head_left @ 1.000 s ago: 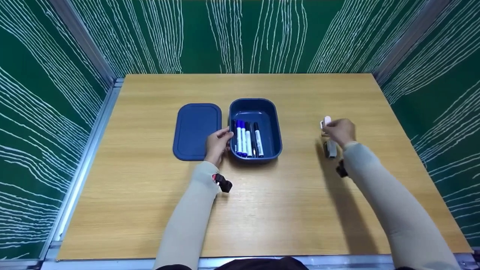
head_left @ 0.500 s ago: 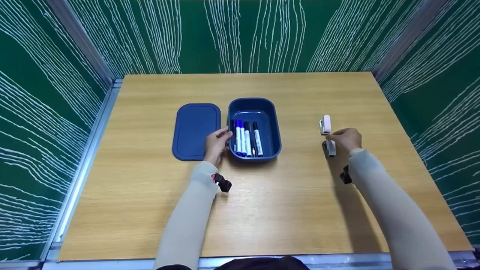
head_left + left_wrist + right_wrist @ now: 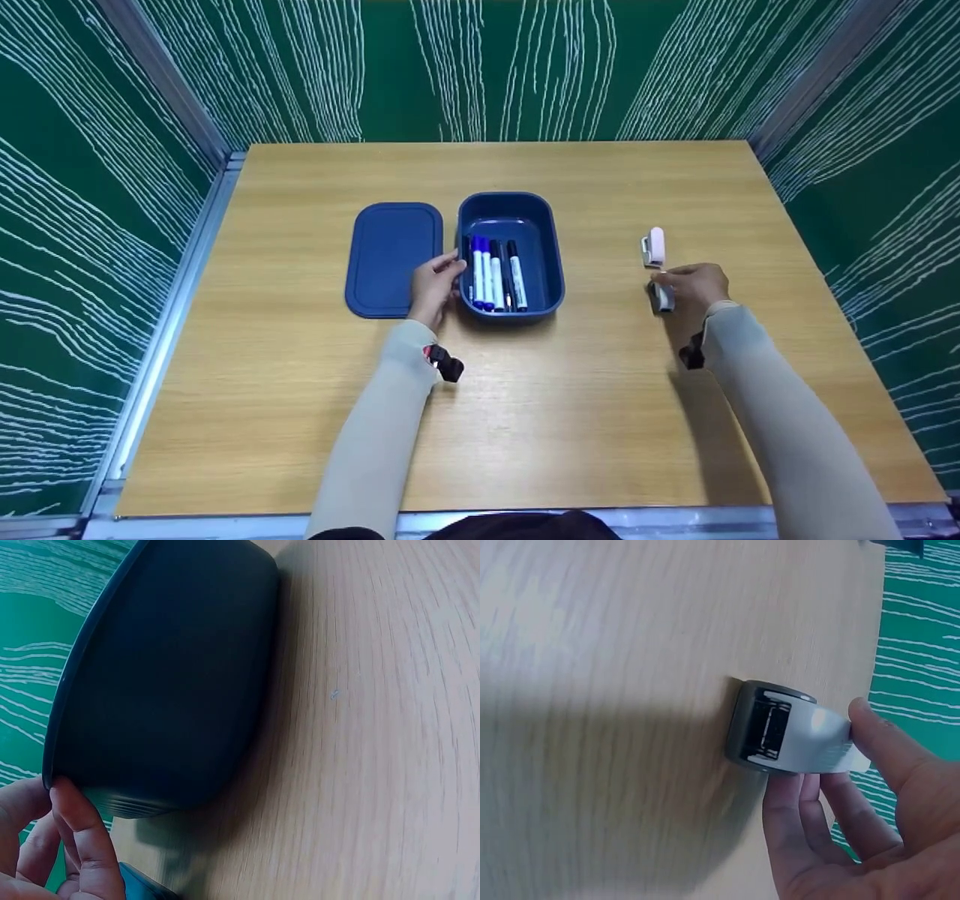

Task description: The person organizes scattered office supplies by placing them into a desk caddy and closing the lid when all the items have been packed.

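Observation:
My left hand (image 3: 433, 289) pinches the left rim of a dark blue box (image 3: 556, 259); the left wrist view shows its thumb and fingers (image 3: 84, 829) on either side of that rim. Several markers (image 3: 496, 279) with blue or black caps lie side by side in the box. Over to the right, my right hand (image 3: 699, 283) holds a small grey stapler (image 3: 662, 298) on the table. Seen from the right wrist, the thumb is on one side of the stapler (image 3: 814, 739) and the fingers are on the other.
A pink and white stapler (image 3: 655, 247) lies just beyond the grey one. Left of the box rests a flat blue lid (image 3: 394, 259). Green walls (image 3: 390, 75) with white lines enclose the wooden table (image 3: 562, 435) at the back and sides.
My right hand has let go of the pink stapler, moved toward me and slightly right, and taken hold of the grey stapler. The left hand stays at the box rim.

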`<state>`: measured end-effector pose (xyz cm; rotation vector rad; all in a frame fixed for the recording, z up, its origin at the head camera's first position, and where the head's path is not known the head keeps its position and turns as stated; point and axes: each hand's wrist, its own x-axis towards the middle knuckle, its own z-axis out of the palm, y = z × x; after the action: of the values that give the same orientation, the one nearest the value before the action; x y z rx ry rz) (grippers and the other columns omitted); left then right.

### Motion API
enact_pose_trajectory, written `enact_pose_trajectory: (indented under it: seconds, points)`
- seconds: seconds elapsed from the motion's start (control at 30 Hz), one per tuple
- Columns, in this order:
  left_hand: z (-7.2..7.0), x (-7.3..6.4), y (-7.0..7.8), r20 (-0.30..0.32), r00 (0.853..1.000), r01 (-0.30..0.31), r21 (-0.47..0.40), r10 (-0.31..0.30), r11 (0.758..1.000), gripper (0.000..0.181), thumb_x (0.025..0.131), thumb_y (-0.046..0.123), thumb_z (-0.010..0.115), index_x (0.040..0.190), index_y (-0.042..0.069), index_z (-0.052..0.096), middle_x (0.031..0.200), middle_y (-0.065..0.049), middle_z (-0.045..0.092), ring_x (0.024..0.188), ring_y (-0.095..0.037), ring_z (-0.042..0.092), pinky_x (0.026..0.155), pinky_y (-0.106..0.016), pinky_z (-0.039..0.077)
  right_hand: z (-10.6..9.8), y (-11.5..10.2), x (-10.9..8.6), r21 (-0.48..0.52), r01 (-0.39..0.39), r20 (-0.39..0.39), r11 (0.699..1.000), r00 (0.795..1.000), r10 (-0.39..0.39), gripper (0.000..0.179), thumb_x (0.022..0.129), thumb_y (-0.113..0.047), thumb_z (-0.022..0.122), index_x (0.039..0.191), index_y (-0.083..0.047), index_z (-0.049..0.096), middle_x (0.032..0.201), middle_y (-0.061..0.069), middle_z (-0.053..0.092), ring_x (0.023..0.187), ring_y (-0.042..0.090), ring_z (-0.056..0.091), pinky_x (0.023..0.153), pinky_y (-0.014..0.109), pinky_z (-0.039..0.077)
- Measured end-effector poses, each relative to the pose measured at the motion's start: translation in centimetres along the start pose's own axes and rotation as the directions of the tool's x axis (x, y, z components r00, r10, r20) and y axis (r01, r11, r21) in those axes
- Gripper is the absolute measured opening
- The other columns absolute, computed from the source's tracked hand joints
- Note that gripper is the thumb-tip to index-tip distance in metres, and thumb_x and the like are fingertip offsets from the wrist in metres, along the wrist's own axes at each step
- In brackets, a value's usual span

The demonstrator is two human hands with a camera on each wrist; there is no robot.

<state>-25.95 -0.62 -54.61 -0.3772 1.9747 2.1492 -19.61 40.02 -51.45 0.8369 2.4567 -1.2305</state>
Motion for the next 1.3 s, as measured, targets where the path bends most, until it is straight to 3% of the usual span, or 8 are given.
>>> enact_pose_trajectory:
  seconds: [0.47,0.7,0.83,0.97,1.03,1.3]
  points:
    - [-0.1,0.0,0.1,-0.013,1.0,0.004,0.013,-0.003,1.0,0.036,0.091,0.008,0.069,0.126,0.007,0.067,0.091,-0.003,0.064,0.068,-0.01,0.053,0.046,-0.015,0.046,-0.7,-0.2,0.3,0.027,-0.035,0.068,0.999,0.997,0.033,0.069,0.087,-0.045,0.073,0.136,-0.001,0.055,0.115,0.002,0.067,0.105,0.017,0.06,0.097,0.034,0.049]
    - [0.0,0.0,0.0,-0.016,1.0,-0.01,-0.002,0.01,1.0,0.035,0.09,0.007,0.069,0.125,0.005,0.067,0.083,0.001,0.06,0.062,-0.007,0.05,0.044,-0.014,0.044,-0.6,-0.5,0.2,0.07,0.026,0.058,0.997,0.998,-0.03,0.066,0.089,-0.036,0.072,0.134,0.009,0.053,0.088,-0.008,0.069,0.071,-0.003,0.062,0.069,0.016,0.056]
    - [0.0,0.0,0.0,-0.021,1.0,-0.009,0.0,0.009,1.0,0.035,0.09,0.006,0.069,0.125,0.005,0.068,0.085,0.001,0.06,0.062,-0.007,0.05,0.044,-0.015,0.044,-0.5,-0.9,-0.1,0.114,0.017,0.083,0.993,0.996,-0.026,0.066,0.089,-0.036,0.073,0.135,0.006,0.054,0.084,-0.012,0.067,0.074,-0.003,0.061,0.072,0.019,0.058]
    - [0.0,0.0,-0.1,-0.019,1.0,-0.005,-0.004,0.005,1.0,0.035,0.09,0.007,0.07,0.125,0.005,0.067,0.087,0.0,0.061,0.063,-0.007,0.051,0.045,-0.015,0.044,-0.5,-1.5,-0.4,0.152,0.007,0.095,0.988,0.995,-0.022,0.066,0.09,-0.038,0.072,0.138,0.003,0.053,0.084,-0.015,0.066,0.08,-0.002,0.061,0.091,0.031,0.056]
    - [0.1,0.0,-0.1,-0.018,1.0,-0.002,-0.008,0.002,1.0,0.036,0.09,0.007,0.07,0.126,0.005,0.067,0.089,-0.001,0.061,0.064,-0.008,0.051,0.045,-0.015,0.044,-0.4,-1.8,-0.5,0.182,0.01,0.086,0.983,0.996,-0.026,0.065,0.09,-0.036,0.072,0.138,0.003,0.053,0.084,-0.016,0.066,0.082,-0.001,0.062,0.095,0.032,0.055]
    - [0.1,-0.1,0.0,-0.012,1.0,0.007,-0.005,-0.007,1.0,0.036,0.091,0.007,0.069,0.127,0.006,0.067,0.089,0.0,0.061,0.064,-0.008,0.052,0.046,-0.015,0.045,-0.3,-3.1,-1.0,0.288,0.008,0.052,0.958,0.998,-0.024,0.065,0.088,-0.032,0.075,0.138,0.003,0.052,0.086,-0.014,0.065,0.088,0.001,0.062,0.082,0.016,0.055]
